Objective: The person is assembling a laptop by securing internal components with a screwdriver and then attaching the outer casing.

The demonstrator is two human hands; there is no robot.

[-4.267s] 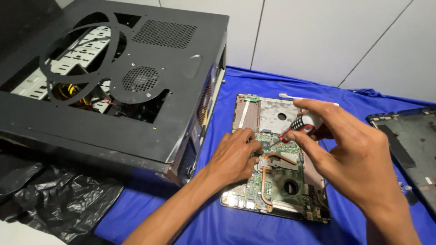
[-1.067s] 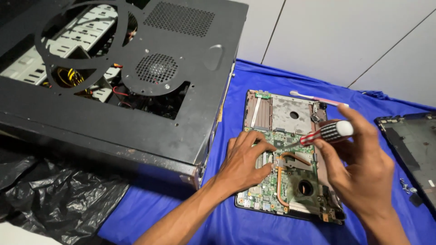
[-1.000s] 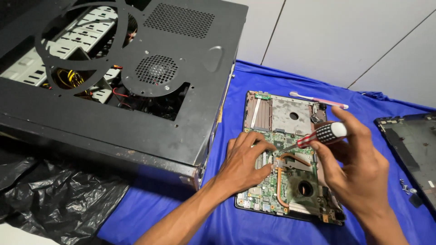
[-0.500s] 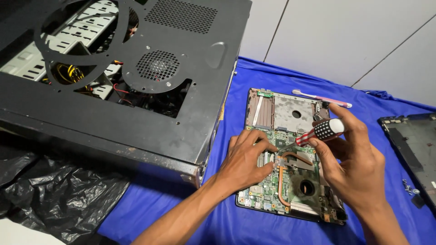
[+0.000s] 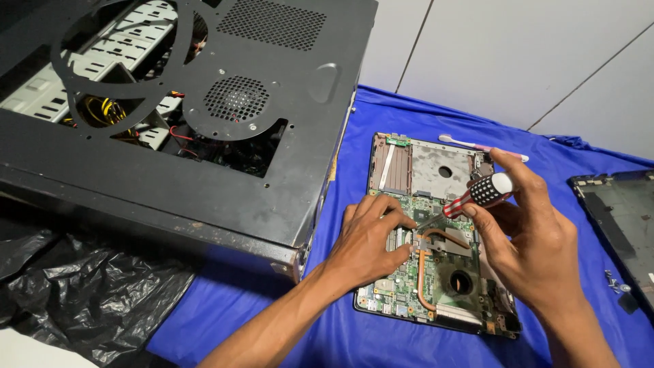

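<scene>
An opened laptop base (image 5: 436,163) with a green circuit board, copper heat pipe and round fan lies on the blue cloth (image 5: 381,123). My left hand (image 5: 368,238) rests flat on the board's left side, fingers spread over the green part. My right hand (image 5: 528,235) grips a small screwdriver (image 5: 477,194) with a red, black and white handle. Its tip points down-left onto the board near my left fingertips.
A large black desktop computer case (image 5: 204,116) lies on its side at the left, cables showing through its openings. Black plastic sheeting (image 5: 82,293) is at the bottom left. A dark laptop cover (image 5: 620,218) and loose screws (image 5: 616,283) sit at the right. A pink-white tool (image 5: 477,145) lies behind the board.
My right hand has shifted slightly up and tilted the screwdriver, keeping its tip on the board. The left hand has stayed pressed on the board. The view has moved a little.
</scene>
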